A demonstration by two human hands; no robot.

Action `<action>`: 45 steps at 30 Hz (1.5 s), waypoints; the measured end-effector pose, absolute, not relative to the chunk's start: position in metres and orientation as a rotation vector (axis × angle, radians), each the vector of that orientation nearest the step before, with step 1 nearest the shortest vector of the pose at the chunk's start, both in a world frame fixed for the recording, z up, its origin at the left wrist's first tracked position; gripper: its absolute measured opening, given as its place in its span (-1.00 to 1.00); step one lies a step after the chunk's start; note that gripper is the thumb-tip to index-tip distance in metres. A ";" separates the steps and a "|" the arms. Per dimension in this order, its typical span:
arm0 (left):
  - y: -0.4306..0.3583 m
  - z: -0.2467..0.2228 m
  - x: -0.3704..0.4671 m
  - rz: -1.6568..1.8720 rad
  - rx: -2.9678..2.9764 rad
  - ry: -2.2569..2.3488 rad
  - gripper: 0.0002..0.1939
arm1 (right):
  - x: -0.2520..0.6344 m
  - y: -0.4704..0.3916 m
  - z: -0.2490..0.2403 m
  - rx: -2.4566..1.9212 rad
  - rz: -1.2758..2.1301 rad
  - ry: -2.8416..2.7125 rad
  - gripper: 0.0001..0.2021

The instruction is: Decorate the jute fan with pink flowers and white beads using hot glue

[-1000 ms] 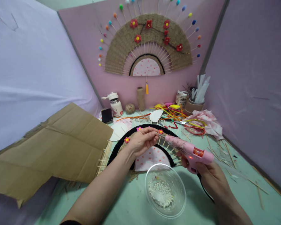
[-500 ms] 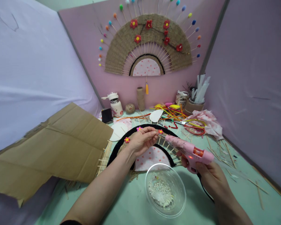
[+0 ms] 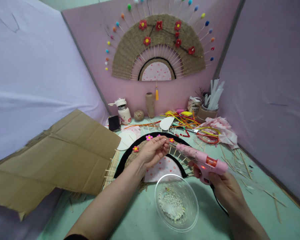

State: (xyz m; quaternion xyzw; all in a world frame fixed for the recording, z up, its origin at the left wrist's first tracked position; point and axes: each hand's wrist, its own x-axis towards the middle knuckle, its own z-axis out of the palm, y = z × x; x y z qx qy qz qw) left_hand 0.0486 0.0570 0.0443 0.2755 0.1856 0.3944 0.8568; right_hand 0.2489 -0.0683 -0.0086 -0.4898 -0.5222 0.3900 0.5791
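Okay, left hand (image 3: 153,150): thumb and index pinched nearly closed on a tiny pale bit (image 3: 165,139), too small to identify, other fingers loosely curled. Right hand (image 3: 222,188) wrapped around handle of glue gun (image 3: 198,158), smooth pink plastic, barrel smeared with dark rough residue, metal nozzle (image 3: 172,144) near left fingertips. Half-round fan (image 3: 126,154) lies on the pale green table (image 3: 137,218), under and behind left hand: fuzzy-looking black band, coarse brown woven fiber, thin wooden sticks, dotted pink-white semicircle, small petaled flowers (image 3: 135,149). Clear round bowl (image 3: 192,196), thin glossy wall, in front of fan, holds small round pearly beads (image 3: 173,201) plus whitish pieces. Flat creased brown cardboard (image 3: 72,153), ragged edge, left side. Crumpled dotted cloth or paper (image 3: 223,130), right rear.
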 end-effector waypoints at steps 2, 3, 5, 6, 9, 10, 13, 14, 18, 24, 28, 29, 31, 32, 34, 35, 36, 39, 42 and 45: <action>0.056 0.044 0.050 0.818 0.558 0.358 -0.78 | 0.250 -0.068 -0.010 -1.151 0.924 -1.226 -0.53; 0.056 0.043 0.050 0.816 0.551 0.348 -0.78 | 0.250 -0.068 -0.010 -1.153 0.929 -1.224 -0.54; 0.055 0.042 0.051 0.810 0.544 0.342 -0.79 | 0.249 -0.068 -0.011 -1.153 0.932 -1.204 -0.55; 0.054 0.041 0.052 0.808 0.543 0.344 -0.79 | 0.249 -0.068 -0.011 -1.149 0.923 -1.193 -0.55; 0.053 0.039 0.052 0.803 0.547 0.356 -0.77 | 0.248 -0.069 -0.011 -1.134 0.905 -1.189 -0.58; 0.053 0.039 0.053 0.803 0.552 0.361 -0.76 | 0.248 -0.069 -0.011 -1.134 0.904 -1.190 -0.59; 0.052 0.039 0.054 0.807 0.569 0.383 -0.74 | 0.248 -0.070 -0.013 -1.137 0.903 -1.191 -0.62; 0.051 0.039 0.054 0.812 0.573 0.393 -0.72 | 0.249 -0.070 -0.013 -1.137 0.897 -1.195 -0.63; 0.051 0.039 0.055 0.847 0.598 0.417 -0.70 | 0.248 -0.069 -0.013 -1.135 0.872 -1.209 -0.64; 0.052 0.038 0.055 0.873 0.613 0.429 -0.71 | 0.248 -0.069 -0.017 -1.145 0.874 -1.204 -0.64; 0.051 0.036 0.056 0.885 0.620 0.432 -0.70 | 0.249 -0.068 -0.019 -1.164 0.866 -1.197 -0.63; 0.051 0.037 0.056 0.888 0.620 0.434 -0.69 | 0.248 -0.068 -0.019 -1.167 0.865 -1.198 -0.62; 0.051 0.037 0.056 0.892 0.619 0.440 -0.69 | 0.248 -0.067 -0.017 -1.177 0.853 -1.197 -0.60; 0.051 0.037 0.056 0.893 0.618 0.440 -0.69 | 0.248 -0.067 -0.016 -1.183 0.842 -1.193 -0.59; 0.051 0.037 0.056 0.894 0.616 0.443 -0.70 | 0.247 -0.067 -0.015 -1.190 0.828 -1.190 -0.58; 0.051 0.037 0.056 0.893 0.616 0.447 -0.70 | 0.247 -0.067 -0.014 -1.188 0.825 -1.192 -0.57; 0.051 0.037 0.056 0.892 0.618 0.454 -0.71 | 0.247 -0.067 -0.014 -1.184 0.824 -1.195 -0.57; 0.051 0.037 0.056 0.891 0.627 0.471 -0.75 | 0.247 -0.066 -0.012 -1.177 0.821 -1.210 -0.57; 0.050 0.037 0.056 0.894 0.636 0.468 -0.73 | 0.246 -0.066 -0.011 -1.198 0.817 -1.215 -0.56; 0.049 0.037 0.056 0.891 0.639 0.464 -0.69 | 0.246 -0.066 -0.009 -1.213 0.796 -1.227 -0.56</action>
